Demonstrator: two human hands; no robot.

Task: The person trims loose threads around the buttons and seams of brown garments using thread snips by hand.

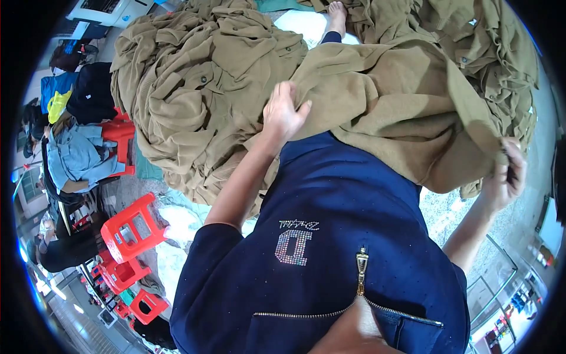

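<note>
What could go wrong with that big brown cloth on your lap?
The right hand pinches the brown cloth at its edge, so that edge might slip free and flop down.

The crumpled brown heap on the left is loosely piled, so some of it could slide over or get mixed up with the lap piece, since they look alike in colour.

A bare foot pokes out near the folds, and might get tangled.

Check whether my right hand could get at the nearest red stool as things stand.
Probably not: the right hand seems to grip the edge of the brown cloth out on the right, while the red stool is across on the left, with the torso and left arm in between.
</note>
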